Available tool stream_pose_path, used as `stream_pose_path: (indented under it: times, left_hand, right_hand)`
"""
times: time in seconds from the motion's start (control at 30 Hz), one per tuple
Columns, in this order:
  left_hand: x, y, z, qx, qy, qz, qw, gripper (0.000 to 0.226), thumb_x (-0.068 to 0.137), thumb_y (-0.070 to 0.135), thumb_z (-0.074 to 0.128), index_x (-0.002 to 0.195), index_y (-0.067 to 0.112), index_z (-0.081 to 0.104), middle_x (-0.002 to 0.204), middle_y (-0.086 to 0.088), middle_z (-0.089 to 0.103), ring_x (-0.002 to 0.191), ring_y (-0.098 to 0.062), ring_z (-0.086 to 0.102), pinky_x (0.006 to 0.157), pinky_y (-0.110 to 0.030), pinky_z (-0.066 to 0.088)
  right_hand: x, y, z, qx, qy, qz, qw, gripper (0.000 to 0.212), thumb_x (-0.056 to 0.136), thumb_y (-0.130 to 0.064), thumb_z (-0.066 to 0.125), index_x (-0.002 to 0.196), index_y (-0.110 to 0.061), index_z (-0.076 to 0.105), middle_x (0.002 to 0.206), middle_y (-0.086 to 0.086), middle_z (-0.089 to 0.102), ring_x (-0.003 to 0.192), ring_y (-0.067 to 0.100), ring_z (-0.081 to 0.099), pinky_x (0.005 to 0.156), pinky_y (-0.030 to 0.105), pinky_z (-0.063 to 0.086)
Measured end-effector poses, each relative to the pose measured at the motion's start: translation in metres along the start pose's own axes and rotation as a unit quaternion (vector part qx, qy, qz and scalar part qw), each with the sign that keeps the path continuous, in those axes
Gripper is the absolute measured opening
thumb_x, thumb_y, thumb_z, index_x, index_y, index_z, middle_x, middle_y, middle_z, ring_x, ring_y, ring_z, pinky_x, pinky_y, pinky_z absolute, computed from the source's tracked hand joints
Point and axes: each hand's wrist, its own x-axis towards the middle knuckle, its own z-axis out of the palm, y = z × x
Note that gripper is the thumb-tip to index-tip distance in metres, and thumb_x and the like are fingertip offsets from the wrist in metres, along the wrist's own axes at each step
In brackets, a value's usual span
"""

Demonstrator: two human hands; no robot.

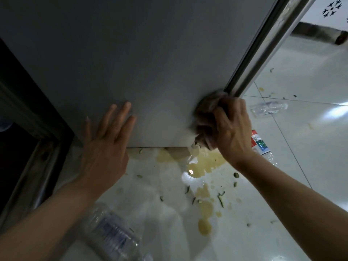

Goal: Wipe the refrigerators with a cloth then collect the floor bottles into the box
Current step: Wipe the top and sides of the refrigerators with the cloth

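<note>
A grey refrigerator side panel (131,53) fills the upper view, with a shiny metal edge strip (267,44) along its right. My right hand (233,130) grips a bunched brownish cloth (207,110) against the panel's lower right corner. My left hand (107,144) lies flat on the panel near its bottom edge, fingers straight. A clear plastic bottle (111,234) lies on the floor below my left arm. A second clear bottle (267,108) lies on the tiles at right. A third bottle with a red label (260,146) shows behind my right hand.
The white tiled floor (310,147) carries yellowish spill patches (205,162) and scattered green scraps under the refrigerator. A dark opening with a metal frame (28,147) lies at the left. A patterned wall base (331,10) is at top right.
</note>
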Motion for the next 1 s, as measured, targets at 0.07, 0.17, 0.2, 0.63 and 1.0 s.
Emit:
stream_pose_path:
  times: [0.07,0.17,0.2,0.63,1.0]
  left_hand:
    - [-0.001,-0.007,0.002,0.008,-0.015,0.003,1.000,0.092,0.058,0.008,0.071,0.142,0.012,0.033,0.159,0.002,0.007,0.145,-0.023,0.013,0.105,-0.064,0.015]
    - [-0.002,-0.010,0.004,0.020,-0.026,0.010,0.999,0.091,0.062,0.009,0.067,0.144,0.013,0.029,0.159,0.002,0.004,0.146,-0.022,0.009,0.105,-0.062,0.016]
    - [-0.002,-0.010,0.004,0.022,-0.026,0.011,0.999,0.088,0.064,0.009,0.063,0.145,0.014,0.028,0.159,0.002,0.003,0.146,-0.022,0.009,0.105,-0.062,0.017]
    - [-0.031,-0.058,-0.007,-0.017,-0.063,-0.055,0.996,0.093,0.058,0.007,0.071,0.142,0.010,0.032,0.158,-0.002,0.012,0.141,-0.029,0.023,0.103,-0.061,0.022]
    - [-0.040,-0.077,-0.006,-0.085,-0.079,-0.053,0.992,0.085,0.069,-0.002,0.064,0.144,0.010,0.029,0.158,0.001,0.008,0.145,-0.022,0.012,0.103,-0.050,0.033]
  right_hand:
    - [0.007,-0.005,0.002,0.066,0.040,0.053,0.996,0.028,0.075,-0.008,0.064,0.102,-0.003,0.063,0.108,0.017,0.048,0.098,0.032,0.044,0.079,0.037,0.041]
    - [-0.001,-0.021,0.024,0.063,0.029,-0.009,0.998,0.030,0.077,-0.008,0.061,0.107,-0.006,0.059,0.107,0.015,0.048,0.095,0.030,0.047,0.078,0.041,0.044]
    - [-0.007,-0.025,0.034,0.025,0.008,-0.080,0.996,0.031,0.077,-0.010,0.062,0.108,-0.008,0.057,0.105,0.016,0.052,0.090,0.030,0.051,0.075,0.040,0.045]
    - [0.013,-0.061,0.052,0.019,0.090,-0.057,0.994,0.023,0.094,-0.027,0.053,0.109,-0.010,0.050,0.108,0.010,0.040,0.086,0.029,0.040,0.071,0.039,0.034]
    - [0.012,-0.100,0.068,-0.025,-0.052,-0.192,0.980,0.043,0.065,-0.025,0.079,0.106,-0.018,0.068,0.106,0.006,0.057,0.086,0.025,0.040,0.070,0.037,0.035]
